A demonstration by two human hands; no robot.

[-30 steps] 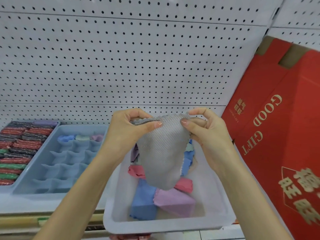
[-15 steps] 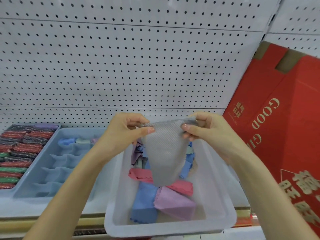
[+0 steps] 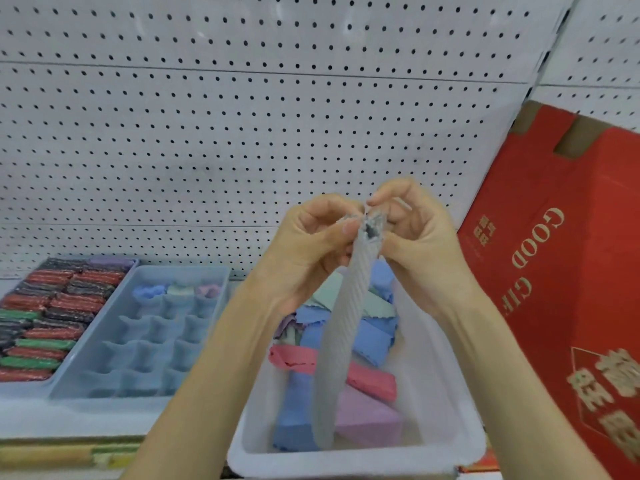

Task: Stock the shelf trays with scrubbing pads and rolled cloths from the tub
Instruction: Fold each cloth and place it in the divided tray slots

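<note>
Left hand (image 3: pixel 311 247) and right hand (image 3: pixel 415 244) close together, fingers curled, both pinching top end of grey cloth (image 3: pixel 343 327). Cloth gathered into narrow strip, hanging toward 6 o'clock into white tub (image 3: pixel 346 462). Tub holds folded cloths (image 3: pixel 374 341): blue, pink, purple, green. At 9 o'clock from tub: blue compartment tray (image 3: pixel 152 348), three rolled cloths (image 3: pixel 180 291) in back row. Farther toward 9 o'clock: scrubbing pads (image 3: pixel 45 323) packed in rows. Red box (image 3: pixel 554 271) at 3 o'clock, pegboard (image 3: pixel 242 133) at 12.

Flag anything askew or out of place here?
The red GOOD GIFT carton on the right sits tilted, though the wide lens may exaggerate it. In the white tub, loose cloths lie jumbled. Nothing looks spilled or damaged.
</note>
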